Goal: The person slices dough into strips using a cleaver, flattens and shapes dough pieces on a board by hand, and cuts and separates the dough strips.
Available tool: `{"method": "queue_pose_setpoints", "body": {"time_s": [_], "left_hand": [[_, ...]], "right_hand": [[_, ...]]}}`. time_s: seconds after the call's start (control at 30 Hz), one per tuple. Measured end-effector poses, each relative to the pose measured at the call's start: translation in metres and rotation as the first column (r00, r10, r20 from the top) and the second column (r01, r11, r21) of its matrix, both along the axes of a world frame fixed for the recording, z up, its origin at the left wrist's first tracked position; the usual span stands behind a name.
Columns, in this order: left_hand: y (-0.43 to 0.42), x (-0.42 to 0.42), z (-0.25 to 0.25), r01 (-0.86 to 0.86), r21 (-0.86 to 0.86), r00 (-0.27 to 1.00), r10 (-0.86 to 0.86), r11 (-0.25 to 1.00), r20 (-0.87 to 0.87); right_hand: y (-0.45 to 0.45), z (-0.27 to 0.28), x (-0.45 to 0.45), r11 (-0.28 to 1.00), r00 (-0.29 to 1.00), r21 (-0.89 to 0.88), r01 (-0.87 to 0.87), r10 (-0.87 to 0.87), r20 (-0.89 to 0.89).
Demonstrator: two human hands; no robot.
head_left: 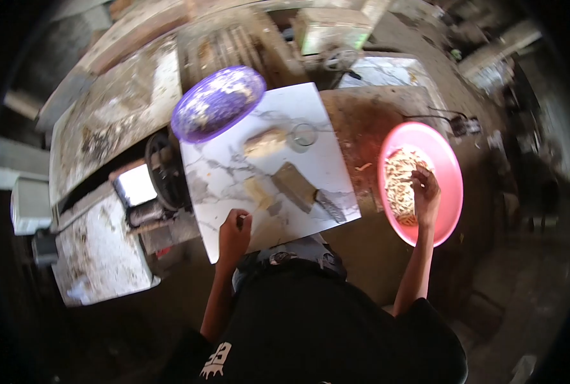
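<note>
My left hand (235, 233) hovers at the near left edge of a white marble-patterned board (224, 221), its fingers curled with nothing visible in them. Over the pink basin (450, 198) is my right hand (427, 192), its fingers drawn together above a heap of pale thin strips (401, 182). Whether it grips any of them I cannot make out. A broad-bladed cleaver (294, 185) with a wrapped grey handle lies on the board. Left of its blade sits a flat pale yellow piece (256, 192). Farther back are a larger pale yellow lump (265, 143) and a clear glass (303, 136).
A purple basin (219, 102) with white residue stands at the board's far left corner. A dark handwheel (163, 171) is close by on the left. The brown wooden tabletop (377, 109) lies between board and pink basin. Behind stands a pale box (331, 31).
</note>
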State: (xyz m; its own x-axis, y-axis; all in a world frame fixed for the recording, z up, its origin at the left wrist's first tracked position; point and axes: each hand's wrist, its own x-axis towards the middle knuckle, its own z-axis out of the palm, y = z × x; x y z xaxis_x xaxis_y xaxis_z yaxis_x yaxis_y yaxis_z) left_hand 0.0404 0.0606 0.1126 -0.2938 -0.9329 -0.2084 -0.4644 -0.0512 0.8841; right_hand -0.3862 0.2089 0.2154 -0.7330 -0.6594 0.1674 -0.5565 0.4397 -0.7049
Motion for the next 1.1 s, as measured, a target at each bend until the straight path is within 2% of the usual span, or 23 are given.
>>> {"method": "queue_pose_setpoints", "body": {"time_s": [0.03, 0.07, 0.13, 0.2, 0.23, 0.27, 0.33, 0.37, 0.43, 0.47, 0.5, 0.53, 0.57, 0.6, 0.67, 0.77, 0.8, 0.87, 0.9, 0.93, 1.0, 1.07, 1.1], "left_hand": [[0.000, -0.004, 0.013, 0.035, -0.032, 0.998, -0.033, 0.999, 0.048], [0.001, -0.008, 0.026, 0.067, -0.064, 0.993, -0.061, 0.996, 0.098], [0.004, -0.017, 0.040, 0.096, -0.065, 0.989, -0.088, 0.993, 0.119], [0.008, -0.026, 0.057, 0.125, -0.016, 0.984, -0.122, 0.992, 0.128], [0.010, -0.031, 0.063, 0.147, -0.024, 0.981, -0.142, 0.989, 0.130], [0.012, -0.035, 0.069, 0.159, 0.022, 0.980, -0.161, 0.987, 0.114], [0.018, -0.046, 0.079, 0.177, 0.056, 0.978, -0.182, 0.983, 0.101], [0.022, -0.053, 0.086, 0.191, 0.078, 0.979, -0.195, 0.979, 0.055], [0.032, -0.069, 0.102, 0.235, 0.072, 0.972, -0.235, 0.969, -0.015], [0.036, -0.080, 0.111, 0.245, 0.065, 0.970, -0.245, 0.967, -0.007], [0.040, -0.092, 0.120, 0.286, 0.078, 0.957, -0.281, 0.955, -0.074], [0.044, -0.103, 0.124, 0.332, 0.090, 0.938, -0.318, 0.939, -0.141], [0.047, -0.113, 0.124, 0.364, 0.104, 0.921, -0.340, 0.926, -0.190], [0.051, -0.124, 0.125, 0.386, 0.098, 0.913, -0.364, 0.917, -0.186], [0.057, -0.146, 0.128, 0.414, 0.060, 0.870, -0.375, 0.908, -0.320], [0.066, -0.162, 0.122, 0.456, -0.028, 0.841, -0.441, 0.890, -0.312], [0.069, -0.166, 0.122, 0.457, -0.042, 0.837, -0.446, 0.888, -0.317], [0.071, -0.168, 0.127, 0.484, -0.097, 0.850, -0.494, 0.869, -0.184], [0.075, -0.170, 0.136, 0.474, -0.057, 0.863, -0.476, 0.879, -0.170], [0.077, -0.173, 0.141, 0.461, -0.019, 0.875, -0.458, 0.887, -0.156], [0.079, -0.169, 0.129, 0.434, 0.016, 0.888, -0.424, 0.901, -0.177], [0.079, -0.168, 0.126, 0.405, 0.051, 0.901, -0.388, 0.913, -0.195], [0.080, -0.168, 0.129, 0.409, 0.052, 0.897, -0.391, 0.911, -0.207]], "right_hand": [[0.007, -0.002, -0.015, 0.998, 0.999, -0.056, 0.039, -0.038, 0.030], [0.012, -0.011, -0.031, 0.969, 0.986, -0.235, 0.079, -0.042, 0.162], [0.022, -0.027, -0.059, 0.932, 0.977, -0.341, 0.125, -0.056, 0.207], [0.048, -0.095, -0.124, 0.960, 0.965, -0.205, 0.192, -0.147, 0.216], [0.060, -0.121, -0.147, 0.942, 0.932, 0.052, 0.332, -0.336, 0.138], [0.068, -0.130, -0.150, 0.936, 0.925, 0.044, 0.349, -0.352, 0.142], [0.070, -0.125, -0.145, 0.939, 0.935, -0.050, 0.339, -0.342, -0.097], [0.070, -0.113, -0.134, 0.941, 0.934, -0.028, 0.337, -0.338, -0.118], [0.049, -0.077, -0.079, 0.957, 0.967, -0.157, 0.243, -0.226, 0.122], [0.038, -0.060, -0.045, 0.964, 0.959, -0.239, 0.120, -0.050, 0.279], [0.028, -0.033, -0.008, 0.976, 0.938, -0.213, -0.050, 0.119, 0.327], [0.023, -0.027, 0.023, 0.971, 0.856, -0.158, -0.182, 0.235, 0.460], [0.016, -0.023, 0.046, 0.876, 0.749, -0.278, -0.394, 0.482, 0.456], [0.009, -0.018, 0.068, 0.721, 0.565, -0.401, -0.565, 0.692, 0.449], [0.005, -0.007, 0.097, 0.623, 0.385, -0.456, -0.636, 0.768, 0.512], [0.008, -0.017, 0.098, 0.668, 0.253, -0.477, -0.571, 0.696, 0.672], [0.012, -0.015, 0.092, 0.670, 0.258, -0.481, -0.566, 0.698, 0.668], [0.024, -0.008, 0.077, 0.696, 0.291, -0.338, -0.633, 0.619, 0.729], [0.028, -0.005, 0.069, 0.679, 0.421, -0.315, -0.663, 0.686, 0.593], [0.033, -0.001, 0.058, 0.681, 0.424, -0.315, -0.662, 0.686, 0.592], [0.043, 0.007, 0.030, 0.727, 0.597, -0.217, -0.652, 0.668, 0.444], [0.055, 0.006, -0.014, 0.817, 0.783, -0.068, -0.572, 0.569, 0.252], [0.059, -0.010, -0.040, 0.896, 0.927, 0.240, -0.373, 0.372, 0.055]]}}
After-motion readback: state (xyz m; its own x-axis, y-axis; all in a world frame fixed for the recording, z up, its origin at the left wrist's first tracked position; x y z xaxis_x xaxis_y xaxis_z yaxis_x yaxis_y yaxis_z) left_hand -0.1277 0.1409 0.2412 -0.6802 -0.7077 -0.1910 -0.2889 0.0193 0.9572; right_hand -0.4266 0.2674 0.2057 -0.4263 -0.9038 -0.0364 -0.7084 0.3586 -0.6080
